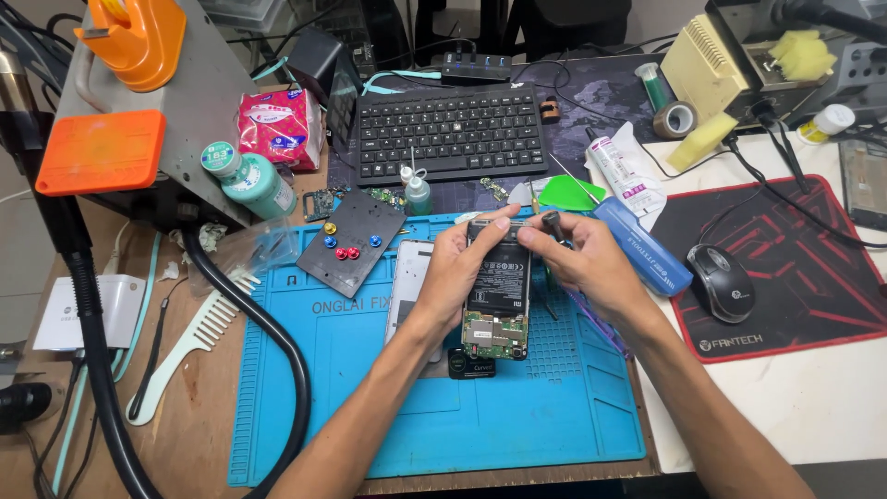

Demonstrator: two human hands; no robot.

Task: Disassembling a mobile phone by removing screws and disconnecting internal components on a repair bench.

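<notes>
Head view: both hands hold an opened smartphone (497, 294) above the blue repair mat (370, 397). Left hand (459, 263) clamps its left edge; right hand (577, 263) pinches the top edge, screwdriver (552, 225) tucked in. Back cover's off, battery and board exposed; board looks in place.

The desk is lit brightly and evenly from above. Only soft, short shadows are seen under the hands (517, 263) and the black hose (277, 360). A little shine is seen on the white table (804, 407) and the blue mat (517, 416). The middle is sharp. The edges are bent outward a bit, and the far corners are darker.
</notes>
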